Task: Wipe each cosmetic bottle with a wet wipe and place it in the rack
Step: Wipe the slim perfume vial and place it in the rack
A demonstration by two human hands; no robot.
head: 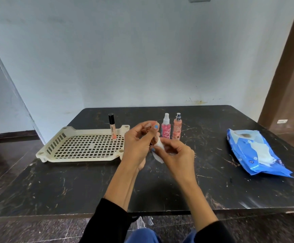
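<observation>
Pinching a small bottle (152,137) between thumb and curled fingers, the left hand (139,142) holds it up over the middle of the black marble table (72,181). Most of that bottle is hidden by the fingers, so I can only make out a sliver of it, roughly upright, with a blue-painted nail resting near its top. The right hand (176,155) is closed on a white wet wipe (158,149), fingers folded in and pressing the cloth against the lower side of the bottle; a loose end of the wipe hangs below the two hands. Both forearms come up from black sleeves (111,221) at the near edge.

Just behind the hands, two spray bottles stand upright side by side on the tabletop: a pink one with a clear cap (165,127) and, to its right, a peach one with a silver and black nozzle (177,128). They stand close together, and I cannot tell whether they touch.

Off to the left lies the cream perforated rack (83,146), flat on the table. A lip gloss tube (112,127) with a black cap stands upright inside it, near its far right corner.

Well apart on the right side of the table lies a blue wipe packet (255,153), crumpled and open on top.
</observation>
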